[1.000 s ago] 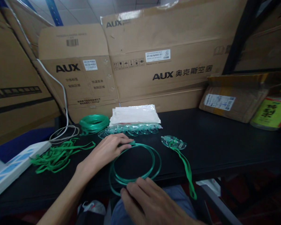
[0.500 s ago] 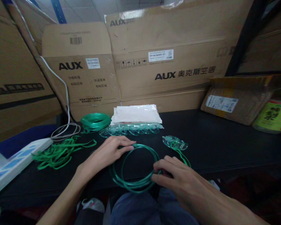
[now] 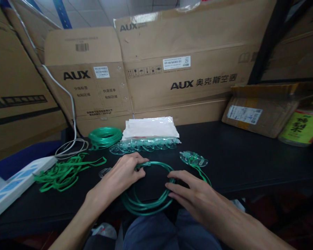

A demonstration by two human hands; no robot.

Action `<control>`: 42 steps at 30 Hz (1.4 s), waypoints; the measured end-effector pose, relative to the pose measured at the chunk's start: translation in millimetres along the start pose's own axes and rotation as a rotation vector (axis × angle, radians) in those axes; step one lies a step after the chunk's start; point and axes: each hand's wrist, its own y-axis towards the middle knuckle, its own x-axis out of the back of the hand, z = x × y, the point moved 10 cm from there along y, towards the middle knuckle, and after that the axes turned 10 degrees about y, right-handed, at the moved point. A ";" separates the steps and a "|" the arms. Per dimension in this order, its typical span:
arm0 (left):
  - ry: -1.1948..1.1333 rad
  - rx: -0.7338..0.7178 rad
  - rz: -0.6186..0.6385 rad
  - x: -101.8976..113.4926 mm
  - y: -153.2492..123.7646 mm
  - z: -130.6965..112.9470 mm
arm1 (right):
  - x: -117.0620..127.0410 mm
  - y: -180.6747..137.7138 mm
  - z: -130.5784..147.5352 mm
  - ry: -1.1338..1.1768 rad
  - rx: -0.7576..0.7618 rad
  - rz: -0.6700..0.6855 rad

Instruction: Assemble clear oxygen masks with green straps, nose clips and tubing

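A coil of green tubing [image 3: 148, 205] lies at the front edge of the black table [image 3: 250, 156]. My left hand [image 3: 120, 177] grips the coil's far-left side, fingers curled round the tube. My right hand [image 3: 190, 194] pinches the coil's right side with thumb and fingertips. A clear mask with a green strap [image 3: 194, 159] lies just right of the coil, beyond my right hand.
A row of clear masks [image 3: 143, 146] and a white plastic packet [image 3: 150, 127] lie behind the coil. Another green tubing coil [image 3: 104, 135] and a heap of green straps [image 3: 62, 172] sit left. Cardboard boxes [image 3: 182, 66] wall the back; a green-labelled jar [image 3: 302, 125] stands right.
My right hand moved from the coil's near edge up to its right side and took hold. The coil has been drawn in, smaller and tighter. My left hand closed more firmly on the tube.
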 end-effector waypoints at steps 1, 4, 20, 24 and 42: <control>0.005 0.010 -0.003 0.4 0.7 -0.2 | -0.2 -1.0 0.7 -0.044 0.021 -0.009; 0.010 0.042 0.002 1.9 3.2 0.2 | -4.1 -6.1 4.3 -0.210 0.088 -0.026; -0.121 0.216 -0.004 0.2 8.0 22.7 | -5.2 8.2 -1.6 -0.151 -0.162 -0.059; -0.112 0.137 -0.069 8.5 6.0 16.5 | -5.1 11.5 -6.1 -0.085 -0.207 -0.082; 0.025 0.376 -0.357 110.3 -15.0 87.6 | 66.4 29.1 -32.2 0.206 -0.294 -0.340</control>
